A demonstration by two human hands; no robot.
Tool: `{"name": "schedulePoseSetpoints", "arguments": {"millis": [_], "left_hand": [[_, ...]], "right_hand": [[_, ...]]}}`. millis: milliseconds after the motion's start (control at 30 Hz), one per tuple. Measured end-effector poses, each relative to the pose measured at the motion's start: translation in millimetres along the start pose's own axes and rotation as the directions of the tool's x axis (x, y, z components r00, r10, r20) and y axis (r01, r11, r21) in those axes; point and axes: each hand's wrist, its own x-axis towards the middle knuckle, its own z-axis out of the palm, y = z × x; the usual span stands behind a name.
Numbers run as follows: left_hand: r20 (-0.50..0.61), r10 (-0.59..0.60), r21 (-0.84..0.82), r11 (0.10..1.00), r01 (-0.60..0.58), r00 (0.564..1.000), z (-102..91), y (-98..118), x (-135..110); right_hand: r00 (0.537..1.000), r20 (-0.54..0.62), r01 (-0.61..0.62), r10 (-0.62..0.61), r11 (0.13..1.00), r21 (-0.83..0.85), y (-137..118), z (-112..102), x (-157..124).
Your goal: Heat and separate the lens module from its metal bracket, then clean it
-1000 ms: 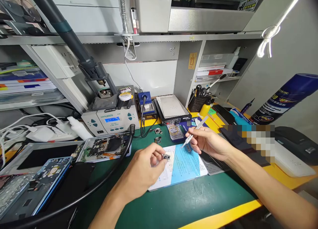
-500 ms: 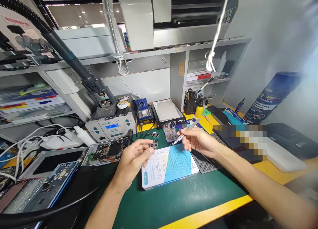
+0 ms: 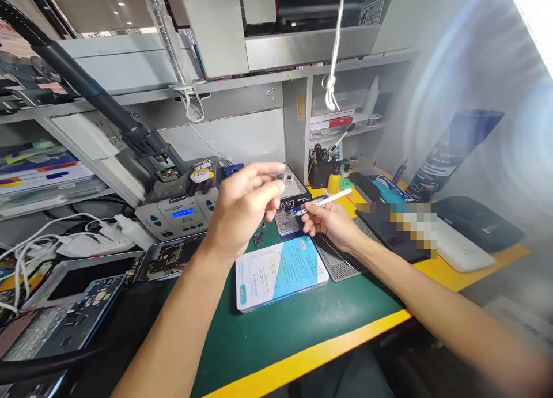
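My left hand (image 3: 242,211) is raised above the green mat (image 3: 298,323), its thumb and fingers pinched on a small camera module (image 3: 284,178). My right hand (image 3: 330,222) rests low beside it and grips white tweezers (image 3: 326,201), whose tips point left toward the module. Below both hands a blue and white flat box (image 3: 280,273) lies on the mat. Another small module (image 3: 259,238) sits on the mat just behind the box.
A soldering station (image 3: 177,211) with a blue display and a hot plate (image 3: 298,192) stand at the back. Opened phones and a circuit board (image 3: 168,258) lie left. A grey perforated pad (image 3: 337,260), a black pen holder (image 3: 320,176) and a blue spray can (image 3: 449,150) are right.
My left hand has lifted the camera module from just above the box up to eye level. The right hand with the tweezers stayed low. The view swung up and right.
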Motion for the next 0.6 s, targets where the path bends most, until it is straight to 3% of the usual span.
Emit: {"name": "schedulePoseSetpoints", "arguments": {"millis": [167, 367, 500, 600], "left_hand": [[0.087, 0.075, -0.006, 0.997, -0.075, 0.993, 11.2, 14.2, 19.5], [0.091, 0.081, 0.144, 0.985, -0.094, 0.993, 4.7, 5.6, 26.0], [0.095, 0.100, 0.227, 0.966, -0.120, 0.990, -3.0, 2.9, 27.7], [0.117, 0.099, 0.222, 0.967, -0.123, 0.988, -9.3, 5.5, 27.3]], "right_hand": [[0.998, -0.061, 0.023, -0.026, 0.998, -0.058, 2.1, -5.2, 5.3], [0.991, -0.109, 0.063, -0.079, 0.988, -0.143, 5.8, -6.4, 7.6], [0.964, -0.168, 0.170, -0.204, 0.966, -0.197, 5.4, -4.4, 4.0], [0.915, -0.225, 0.281, -0.335, 0.929, -0.239, 0.4, -0.8, 0.8]]}}
